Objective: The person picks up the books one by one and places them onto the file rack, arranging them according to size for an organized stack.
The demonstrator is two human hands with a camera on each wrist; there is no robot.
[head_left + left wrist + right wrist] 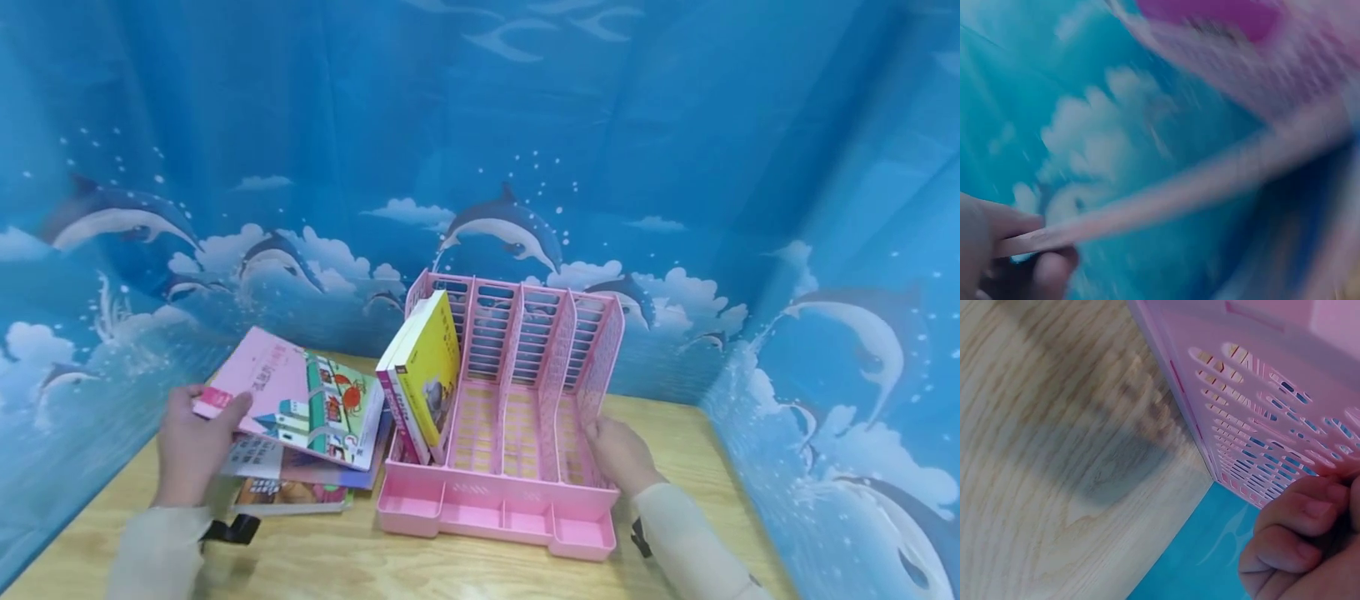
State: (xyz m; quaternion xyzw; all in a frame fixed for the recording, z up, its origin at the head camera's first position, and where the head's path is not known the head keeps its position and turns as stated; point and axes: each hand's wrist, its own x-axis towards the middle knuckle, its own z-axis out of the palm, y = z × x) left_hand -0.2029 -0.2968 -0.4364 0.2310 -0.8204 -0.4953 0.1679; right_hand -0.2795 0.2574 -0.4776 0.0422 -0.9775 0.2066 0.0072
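Observation:
My left hand (193, 442) pinches the left edge of a thin picture book (281, 371), thumb on top, with a pink and green illustrated cover. It is tilted above a small pile of books; in the left wrist view, the pinched book (1129, 215) shows edge-on and blurred. A pink plastic book rack (495, 492) stands to its right, with upright slots and small front trays. In its leftmost slot lean a yellow book (431, 371) and a white-spined one. My right hand (622, 454) grips the rack's right side panel (1235, 419), fingers curled against its slotted outer face.
Under the held book lie a bluish book (360, 477) and a thicker one (292, 496) with a brown picture. All stands on a wood-grain table (322, 558). A blue dolphin-print curtain (480, 125) encloses the back and sides.

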